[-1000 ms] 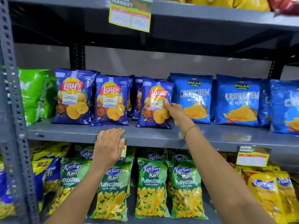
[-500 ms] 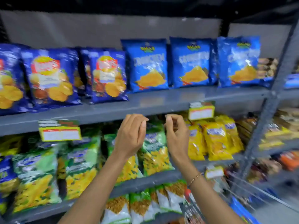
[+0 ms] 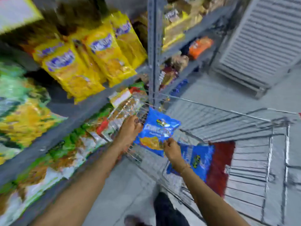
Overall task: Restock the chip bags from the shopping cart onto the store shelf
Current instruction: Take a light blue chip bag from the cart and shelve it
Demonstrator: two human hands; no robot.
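The picture was heavily blurred. Both hands were down at the near corner of the wire shopping cart (image 3: pixel 228 121), which stood just beside the store shelf (image 3: pixel 78 111). The right hand (image 3: pixel 173 150) pinched the lower edge of a blue chip bag (image 3: pixel 158 128), fingers closed on it. The left hand (image 3: pixel 130 130) lay against the bag's left edge by the cart's rim; whether it gripped the bag or only touched it could not be told. The bag was tilted, raised above the cart's floor. A second blue bag (image 3: pixel 197 160) lay flat in the cart under the right wrist, with a red bag (image 3: pixel 219 165) beside it. Yellow bags (image 3: pixel 91 57) and green bags (image 3: pixel 19 103) filled the shelf on the left.
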